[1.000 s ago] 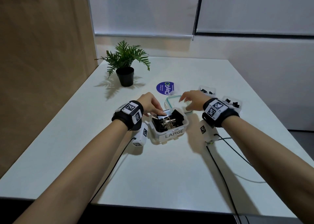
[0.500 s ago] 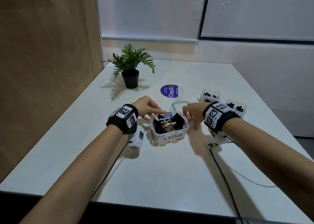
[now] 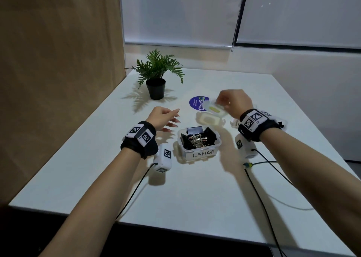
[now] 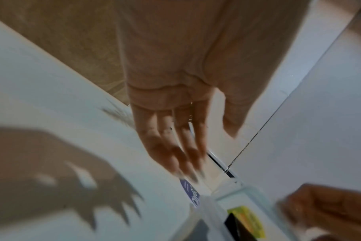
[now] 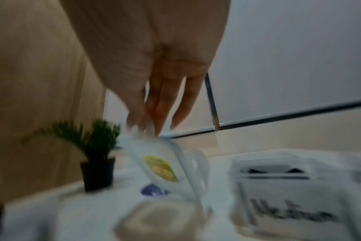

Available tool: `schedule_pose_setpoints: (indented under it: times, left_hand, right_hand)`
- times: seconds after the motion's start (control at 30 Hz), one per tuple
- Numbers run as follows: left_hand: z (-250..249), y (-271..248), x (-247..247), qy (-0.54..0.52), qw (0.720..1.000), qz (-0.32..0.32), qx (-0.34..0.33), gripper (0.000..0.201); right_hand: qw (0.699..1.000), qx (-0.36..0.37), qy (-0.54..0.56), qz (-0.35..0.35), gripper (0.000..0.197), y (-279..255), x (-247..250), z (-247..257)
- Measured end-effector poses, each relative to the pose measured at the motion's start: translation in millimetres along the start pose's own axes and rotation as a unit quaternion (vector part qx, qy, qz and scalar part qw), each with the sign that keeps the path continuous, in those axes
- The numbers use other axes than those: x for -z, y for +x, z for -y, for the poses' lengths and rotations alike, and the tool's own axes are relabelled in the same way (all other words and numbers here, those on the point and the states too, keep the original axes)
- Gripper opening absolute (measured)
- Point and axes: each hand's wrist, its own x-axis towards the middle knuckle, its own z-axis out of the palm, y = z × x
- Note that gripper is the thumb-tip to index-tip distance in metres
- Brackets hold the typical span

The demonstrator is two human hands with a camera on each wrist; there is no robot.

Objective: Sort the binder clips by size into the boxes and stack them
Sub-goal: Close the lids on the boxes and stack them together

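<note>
left hand [image 4: 175,101]: fingers straight, spread, holding nothing, above white table [image 4: 41,97] | hand shadow on table lower left | clear lid with yellow sticker [image 4: 245,218] bottom edge | right hand [image 4: 328,207] lower right, blurred | blue round sticker [image 4: 191,192] past fingertips

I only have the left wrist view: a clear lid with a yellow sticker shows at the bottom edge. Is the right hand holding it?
Observer: Yes. In the right wrist view the right hand pinches the lid by its upper edge, and the lid hangs tilted.
Operator: Is the LARGE box covered yet?
Observer: No. The head view shows the LARGE box open, with black binder clips inside.
Operator: What sits right of the lid?
Observer: A box labelled Medium, blurred in the right wrist view.
</note>
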Motion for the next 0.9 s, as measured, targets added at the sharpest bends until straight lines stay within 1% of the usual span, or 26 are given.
schedule_pose_setpoints:
  times: [0.03,0.07,0.1,0.13,0.2,0.27,0.33,0.37,0.4,0.43,0.47,0.53,0.57,0.63,0.7,0.8,0.9]
  left_hand:
    - [1,-1,0,-0.011,1.0,-0.024,0.001,0.031]
    - [0,-1,0,-0.02,0.999,-0.042,0.004,0.032]
    - [-1,-3,1,-0.026,0.998,-0.053,0.009,0.035]
    - [-2,-4,1,-0.029,0.998,-0.058,0.018,0.038]
    - [-6,-8,2,-0.032,0.997,-0.055,0.036,0.049]
    - [-11,-13,2,-0.028,0.998,-0.037,0.042,0.06]
    - [-14,-19,0,-0.026,0.999,-0.011,0.034,0.06]
    - [-15,-23,-1,-0.027,0.999,0.0,0.025,0.055]
    - [-14,-27,-2,-0.026,0.999,0.005,0.017,0.048]
    - [-12,-31,-3,-0.022,1.0,0.005,0.012,0.042]
    - [-10,-34,-4,-0.014,1.0,0.004,0.012,0.038]
    - [-2,-40,-6,0.019,1.0,0.003,0.024,0.04]
    - [2,-43,-9,0.044,0.999,0.002,0.033,0.042]
    - [9,-47,-16,0.086,0.995,-0.004,0.04,0.049]
    - [14,-48,-20,0.114,0.993,-0.02,0.036,0.052]
    - [21,-47,-23,0.147,0.988,-0.029,0.042,0.053]
    - [25,-48,-23,0.119,0.991,-0.006,0.065,0.05]
  right_hand:
    - [0.997,-0.018,0.053,-0.053,0.012,1,5,3]
    - [0.987,-0.04,0.119,-0.097,0.014,2,11,7]
    - [0.97,-0.062,0.2,-0.126,0.017,2,17,11]
    - [0.944,-0.086,0.288,-0.135,0.018,1,24,16]
    - [0.88,-0.129,0.446,-0.105,0.019,-7,35,27]
    - [0.83,-0.168,0.53,-0.043,0.019,-20,42,39]
    - [0.791,-0.205,0.576,0.02,0.015,-34,40,43]
    - [0.776,-0.225,0.587,0.046,0.015,-40,36,41]
    - [0.771,-0.247,0.583,0.068,0.02,-45,31,38]
    - [0.777,-0.268,0.562,0.089,0.025,-50,27,34]
    - [0.791,-0.285,0.53,0.109,0.029,-55,23,30]
    - [0.82,-0.297,0.466,0.148,0.031,-64,18,24]
    - [0.837,-0.292,0.435,0.16,0.037,-68,17,22]
    - [0.869,-0.275,0.376,0.166,0.051,-75,11,19]
    - [0.896,-0.265,0.321,0.158,0.052,-79,5,17]
    - [0.911,-0.262,0.276,0.158,0.054,-81,1,17]
    - [0.909,-0.262,0.282,0.159,0.053,-82,-3,19]
